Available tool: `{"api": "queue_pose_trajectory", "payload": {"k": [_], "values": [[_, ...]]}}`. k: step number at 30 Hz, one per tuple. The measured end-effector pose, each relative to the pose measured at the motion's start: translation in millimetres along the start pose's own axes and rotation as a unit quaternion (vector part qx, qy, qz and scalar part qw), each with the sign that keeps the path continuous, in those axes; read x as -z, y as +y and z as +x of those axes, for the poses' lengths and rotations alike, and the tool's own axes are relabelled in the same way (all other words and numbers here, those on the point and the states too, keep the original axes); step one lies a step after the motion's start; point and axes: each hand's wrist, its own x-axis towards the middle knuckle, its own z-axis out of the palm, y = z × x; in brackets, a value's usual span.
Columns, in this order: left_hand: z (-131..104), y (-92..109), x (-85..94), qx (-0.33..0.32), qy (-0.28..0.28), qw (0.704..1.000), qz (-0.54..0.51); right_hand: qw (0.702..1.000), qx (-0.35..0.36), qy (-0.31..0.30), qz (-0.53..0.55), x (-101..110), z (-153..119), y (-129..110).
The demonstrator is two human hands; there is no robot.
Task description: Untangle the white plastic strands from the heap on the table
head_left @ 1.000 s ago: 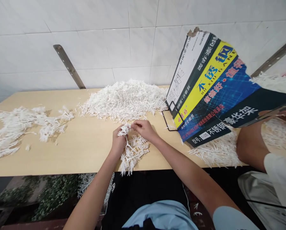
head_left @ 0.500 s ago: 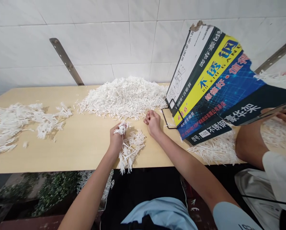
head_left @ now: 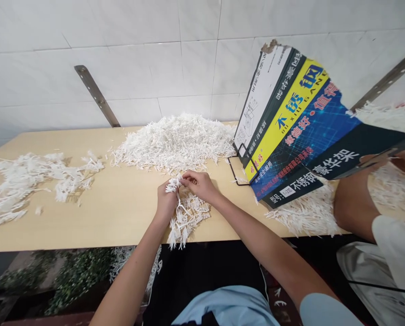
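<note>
My left hand (head_left: 166,201) is closed around a bunch of white branched strips (head_left: 173,183), whose tips stick out at the top. My right hand (head_left: 198,184) meets it from the right, its thumb and forefinger pinched at the bunch; what lies between those fingertips is too small to make out. Beneath and beside both hands, a small loose cluster of white strips (head_left: 188,215) reaches the table's front edge. A large heap of short white pieces (head_left: 178,140) lies behind the hands, near the wall.
More white strips (head_left: 66,181) spread over the left of the wooden table (head_left: 121,226). At the right a printed cardboard panel (head_left: 290,127) stands by a black wire bracket (head_left: 238,172). Beyond it, another person's arm (head_left: 353,199) rests near further strips (head_left: 307,210).
My right hand has moved left, from near the heap's front edge to the bunch in my left hand. The view has shifted slightly.
</note>
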Motion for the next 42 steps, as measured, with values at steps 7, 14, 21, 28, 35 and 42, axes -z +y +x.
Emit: {"api": "queue_pose_trajectory", "payload": {"k": [7, 14, 21, 28, 35, 42], "values": [[-4, 11, -5.9, -0.037, -0.082, 0.996, 0.02, 0.988, -0.061, 0.128, 0.061, 1, 1, 10], [-2, 4, 0.5, 0.048, 0.047, 0.996, -0.053, 0.945, -0.115, 0.256, 0.166, 13, 15, 30], [-4, -1, -0.9, 0.019, -0.018, 0.999, 0.038, 0.993, 0.065, 0.091, -0.038, 6, 4, 7], [-1, 0, -0.3, 0.022, -0.039, 0.998, 0.033, 0.997, 0.061, -0.011, 0.034, 7, -2, 0], [-1, 6, -3.9, 0.027, -0.069, 0.997, 0.028, 0.986, -0.08, 0.101, 0.103, 3, 5, 14], [-6, 17, -9.4, 0.014, -0.108, 0.994, 0.02, 0.957, -0.117, 0.15, 0.22, 1, 4, 17]]}}
